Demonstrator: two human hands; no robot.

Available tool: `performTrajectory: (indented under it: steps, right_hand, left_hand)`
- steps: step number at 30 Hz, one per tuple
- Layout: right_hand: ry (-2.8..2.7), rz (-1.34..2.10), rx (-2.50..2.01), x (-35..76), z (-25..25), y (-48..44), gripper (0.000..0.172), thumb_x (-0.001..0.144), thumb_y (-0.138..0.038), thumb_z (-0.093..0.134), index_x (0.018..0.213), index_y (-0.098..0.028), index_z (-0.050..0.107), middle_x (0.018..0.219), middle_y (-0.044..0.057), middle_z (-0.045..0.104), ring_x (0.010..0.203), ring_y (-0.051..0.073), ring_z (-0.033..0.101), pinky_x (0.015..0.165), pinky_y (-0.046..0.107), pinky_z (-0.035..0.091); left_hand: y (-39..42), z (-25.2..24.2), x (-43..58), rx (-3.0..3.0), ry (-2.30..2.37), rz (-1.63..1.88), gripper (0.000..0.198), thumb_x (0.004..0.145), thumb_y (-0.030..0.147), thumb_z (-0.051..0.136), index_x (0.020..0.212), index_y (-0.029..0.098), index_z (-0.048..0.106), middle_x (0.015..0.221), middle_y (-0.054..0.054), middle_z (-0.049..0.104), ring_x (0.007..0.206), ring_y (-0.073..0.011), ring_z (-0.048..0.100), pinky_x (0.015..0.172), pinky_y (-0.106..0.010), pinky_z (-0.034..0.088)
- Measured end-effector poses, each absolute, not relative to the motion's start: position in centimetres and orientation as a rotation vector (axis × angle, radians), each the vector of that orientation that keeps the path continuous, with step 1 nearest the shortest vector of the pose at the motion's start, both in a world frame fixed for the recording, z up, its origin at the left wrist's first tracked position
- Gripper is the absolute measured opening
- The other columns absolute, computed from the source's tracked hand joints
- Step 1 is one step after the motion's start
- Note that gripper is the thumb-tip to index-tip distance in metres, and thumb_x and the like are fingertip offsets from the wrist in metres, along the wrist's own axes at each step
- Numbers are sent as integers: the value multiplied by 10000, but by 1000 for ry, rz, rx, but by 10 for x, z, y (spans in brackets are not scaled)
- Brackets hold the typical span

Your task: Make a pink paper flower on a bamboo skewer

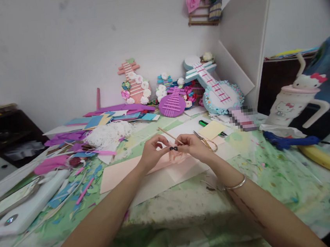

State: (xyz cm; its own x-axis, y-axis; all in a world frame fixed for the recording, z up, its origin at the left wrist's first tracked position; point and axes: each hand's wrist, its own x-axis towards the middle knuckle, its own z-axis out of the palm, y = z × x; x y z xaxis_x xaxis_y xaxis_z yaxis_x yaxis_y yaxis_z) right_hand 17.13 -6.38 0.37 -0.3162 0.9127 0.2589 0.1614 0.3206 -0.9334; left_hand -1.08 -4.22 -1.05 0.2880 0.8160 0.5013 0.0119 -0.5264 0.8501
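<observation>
My left hand (152,153) and my right hand (196,147) meet over the middle of the table, thumbs nearly touching. A thin wooden stick (168,134) slants from the upper left into the fingers of my right hand. A small piece of pale pink paper (171,143) shows between the fingertips, pinched by my left hand; its exact shape is hard to make out. Below the hands lie crumpled pale pink paper pieces (178,157) on a flat peach sheet (113,177). Gold-handled scissors (210,144) lie just right of my right hand, by a yellow paper pad (213,129).
Paper-decorated toy instruments, including a purple one (171,104) and a blue one (222,96), lean at the back. White shredded paper (108,134) and scraps lie left. A blue glue gun (290,139), a banana (328,161) and a tumbler (294,104) are right.
</observation>
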Motion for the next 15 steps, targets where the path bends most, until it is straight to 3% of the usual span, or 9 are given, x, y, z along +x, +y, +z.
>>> performTrajectory:
  steps: [15]
  right_hand:
    - [-1723,1070,-946,171,8,-67,98,657,-194,604,741,-144,618,658,-17,571,619,95,482,570,212,336]
  left_hand:
    - [-42,-9,-10,1779,804,1267,221,642,274,736,714,141,575,732,-8,573,706,-114,544,597,-222,400]
